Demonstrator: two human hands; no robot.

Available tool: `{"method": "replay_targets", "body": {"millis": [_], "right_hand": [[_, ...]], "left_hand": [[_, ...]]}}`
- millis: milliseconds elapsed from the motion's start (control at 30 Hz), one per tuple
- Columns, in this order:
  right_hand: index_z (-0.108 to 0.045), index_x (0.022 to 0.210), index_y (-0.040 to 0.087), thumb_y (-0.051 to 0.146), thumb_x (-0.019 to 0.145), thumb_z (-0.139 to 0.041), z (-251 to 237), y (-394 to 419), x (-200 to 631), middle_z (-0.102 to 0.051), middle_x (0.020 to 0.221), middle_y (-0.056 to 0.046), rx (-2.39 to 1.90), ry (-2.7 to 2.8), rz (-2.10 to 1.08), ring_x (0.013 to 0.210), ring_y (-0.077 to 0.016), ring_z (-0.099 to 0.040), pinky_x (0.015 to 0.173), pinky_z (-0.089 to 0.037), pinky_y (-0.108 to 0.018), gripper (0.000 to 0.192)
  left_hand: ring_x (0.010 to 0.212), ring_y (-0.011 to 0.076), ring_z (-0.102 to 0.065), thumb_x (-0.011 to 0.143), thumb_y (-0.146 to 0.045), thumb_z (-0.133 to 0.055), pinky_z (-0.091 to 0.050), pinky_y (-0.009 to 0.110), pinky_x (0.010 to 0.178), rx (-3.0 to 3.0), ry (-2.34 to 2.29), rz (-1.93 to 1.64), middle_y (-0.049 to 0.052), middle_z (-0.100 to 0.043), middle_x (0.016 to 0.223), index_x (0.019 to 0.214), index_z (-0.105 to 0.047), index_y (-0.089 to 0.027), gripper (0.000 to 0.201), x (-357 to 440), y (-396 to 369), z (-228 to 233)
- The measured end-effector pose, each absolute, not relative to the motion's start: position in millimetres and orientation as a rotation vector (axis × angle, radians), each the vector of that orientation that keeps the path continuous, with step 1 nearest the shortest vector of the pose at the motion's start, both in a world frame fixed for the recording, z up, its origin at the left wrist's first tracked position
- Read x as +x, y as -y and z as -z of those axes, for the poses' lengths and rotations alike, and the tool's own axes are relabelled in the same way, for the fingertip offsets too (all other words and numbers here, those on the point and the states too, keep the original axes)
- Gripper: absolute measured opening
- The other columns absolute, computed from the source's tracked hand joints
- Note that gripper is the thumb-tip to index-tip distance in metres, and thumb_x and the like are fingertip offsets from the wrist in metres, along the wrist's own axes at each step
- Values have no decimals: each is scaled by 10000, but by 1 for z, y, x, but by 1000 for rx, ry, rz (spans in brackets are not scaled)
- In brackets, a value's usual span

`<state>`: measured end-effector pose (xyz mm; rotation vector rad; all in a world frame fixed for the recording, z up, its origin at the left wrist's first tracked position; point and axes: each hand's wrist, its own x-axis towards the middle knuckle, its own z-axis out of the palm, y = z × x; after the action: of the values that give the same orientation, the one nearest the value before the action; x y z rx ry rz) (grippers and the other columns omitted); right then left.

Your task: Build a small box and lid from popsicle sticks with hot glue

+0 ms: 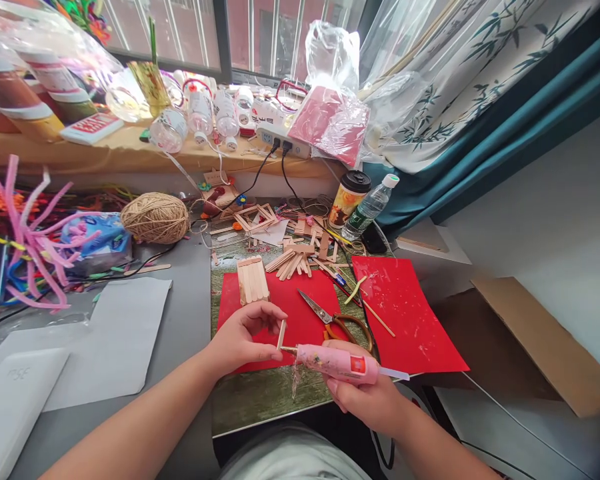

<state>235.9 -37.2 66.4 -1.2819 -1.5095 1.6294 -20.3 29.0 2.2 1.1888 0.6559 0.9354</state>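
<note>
My left hand pinches a short piece of craft stick between thumb and fingers, held upright above a red sheet. In my right hand is a pink hot glue gun, its nozzle pointing left at the lower end of the stick piece. Whether the tip touches the wood I cannot tell. Strands of dried glue hang below the nozzle, and a clear glue stick sticks out of the back. A panel of joined craft sticks lies beyond my left hand. Scissors with orange-brown handles rest just past the glue gun.
Loose craft sticks are heaped at the back of the table. A second red sheet, a water bottle and a lidded paper cup stand or lie to the right. Left are a twine ball and pink pipe cleaners.
</note>
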Motion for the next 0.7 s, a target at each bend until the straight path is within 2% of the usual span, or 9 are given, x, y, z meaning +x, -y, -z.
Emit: {"method": "replay_targets", "body": {"millis": [133, 267, 700], "right_hand": [[-631, 807, 234, 172, 799, -617, -65, 37, 235, -494, 555, 41, -1241, 1509, -1635, 520, -126, -402, 496, -323, -263, 64], [-688, 859, 231, 162, 812, -622, -63, 37, 236, -492, 530, 43, -1246, 1511, -1637, 513, -130, -405, 491, -336, -259, 107], [-713, 988, 200, 198, 842, -591, -63, 38, 236, -477, 552, 54, -1257, 1515, -1665, 501, -111, -413, 478, -355, -237, 190]], "left_hand": [[898, 164, -600, 631, -287, -981, -493, 284, 848, 1200, -657, -928, 48, -673, 1008, 1118, -699, -199, 570, -21, -29, -2], [901, 160, -602, 633, -290, -981, -489, 280, 849, 1210, -662, -929, 45, -667, 1010, 1121, -698, -199, 572, -23, -28, 0], [888, 168, -604, 624, -314, -985, -489, 291, 833, 1220, -669, -938, 51, -664, 992, 1112, -703, -182, 578, -22, -28, 0]]}}
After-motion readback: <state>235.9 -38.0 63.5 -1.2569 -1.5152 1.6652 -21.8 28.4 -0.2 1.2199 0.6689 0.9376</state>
